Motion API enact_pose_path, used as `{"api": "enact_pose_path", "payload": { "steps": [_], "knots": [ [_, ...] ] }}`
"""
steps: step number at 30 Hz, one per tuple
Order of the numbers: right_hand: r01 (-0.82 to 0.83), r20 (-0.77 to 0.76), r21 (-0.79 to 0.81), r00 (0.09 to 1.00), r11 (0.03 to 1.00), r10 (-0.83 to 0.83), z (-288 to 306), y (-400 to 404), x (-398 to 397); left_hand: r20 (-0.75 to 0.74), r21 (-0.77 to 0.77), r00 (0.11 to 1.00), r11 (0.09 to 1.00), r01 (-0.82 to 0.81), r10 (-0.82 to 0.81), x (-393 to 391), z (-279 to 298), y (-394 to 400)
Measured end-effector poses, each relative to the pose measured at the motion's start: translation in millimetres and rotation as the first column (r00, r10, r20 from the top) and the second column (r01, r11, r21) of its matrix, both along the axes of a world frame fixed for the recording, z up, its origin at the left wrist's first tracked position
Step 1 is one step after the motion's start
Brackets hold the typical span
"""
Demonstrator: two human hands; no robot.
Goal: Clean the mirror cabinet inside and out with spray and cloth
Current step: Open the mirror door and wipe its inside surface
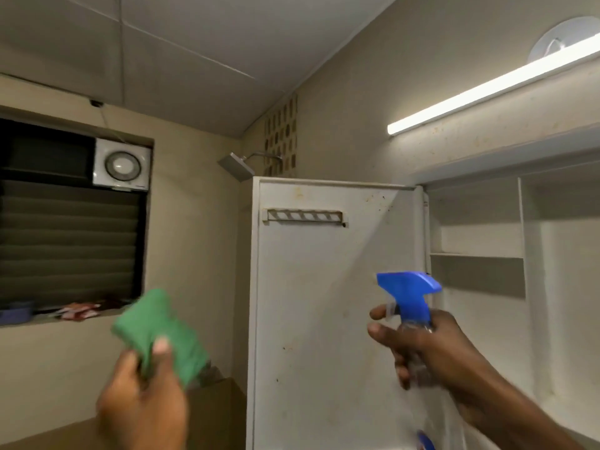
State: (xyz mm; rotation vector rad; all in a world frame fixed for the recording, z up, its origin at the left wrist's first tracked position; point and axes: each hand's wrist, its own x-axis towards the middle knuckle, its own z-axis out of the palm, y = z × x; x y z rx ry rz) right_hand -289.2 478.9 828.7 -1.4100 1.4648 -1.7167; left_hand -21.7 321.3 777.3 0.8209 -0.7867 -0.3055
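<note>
White and stained, the cabinet (480,241) fills the right side, set in the wall under a lit tube lamp (493,82). Its door (334,303) stands swung open toward the camera, inner face showing, dotted with brown specks and carrying a small slotted rack (303,216) near the top. Inside, a vertical divider and a shelf (475,254) split the body into compartments; those in view look bare.

On the left wall a dark louvred window (69,241) sits with a white round vent fan (122,165) in its upper corner, and some blurred packets lie on the sill (78,311). A square shower head (236,166) juts out beyond the door's top edge.

The right hand (422,345) grips a clear spray bottle (418,323) by the neck, fingers curled round it with the forefinger at the trigger, the blue nozzle aimed at the door's inner face, just in front of the hinge side. The left hand (143,404) is raised left of the door, apart from it, pinching a folded green cloth (162,332) between thumb and fingers; both are motion-blurred.
</note>
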Motion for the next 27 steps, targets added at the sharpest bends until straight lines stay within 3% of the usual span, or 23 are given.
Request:
{"api": "enact_pose_path", "payload": {
  "steps": [3,7,9,11,23,27],
  "knots": [
    [-0.062,-0.037,0.001,0.997,0.998,0.062,49.1,-22.1,4.5,0.177,-0.183,0.965,0.970,-0.161,0.194,-41.1,84.5,21.6],
    [-0.063,-0.057,-0.011,0.996,0.998,0.062,96.6,-53.6,20.4,0.385,-0.134,0.912,0.986,-0.095,0.140,-94.6,166.4,14.3],
    [-0.042,-0.037,-0.016,0.998,0.999,0.041,111.8,-69.3,27.6,0.488,-0.117,0.869,0.993,-0.033,0.086,-117.3,175.5,7.4],
    [-0.023,-0.025,-0.022,0.999,0.999,0.023,122.0,-81.7,32.6,0.495,-0.089,0.866,0.996,-0.020,0.062,-127.6,179.1,0.7],
    [0.210,-0.208,0.011,0.957,0.978,-0.203,138.1,-117.5,49.3,0.672,-0.022,0.733,0.992,-0.124,0.107,-121.3,188.5,-6.1],
    [0.231,-0.225,0.014,0.949,0.973,-0.222,139.4,-115.8,46.8,0.747,-0.029,0.652,0.986,-0.162,0.129,-129.8,187.1,-5.3]
  ]
}}
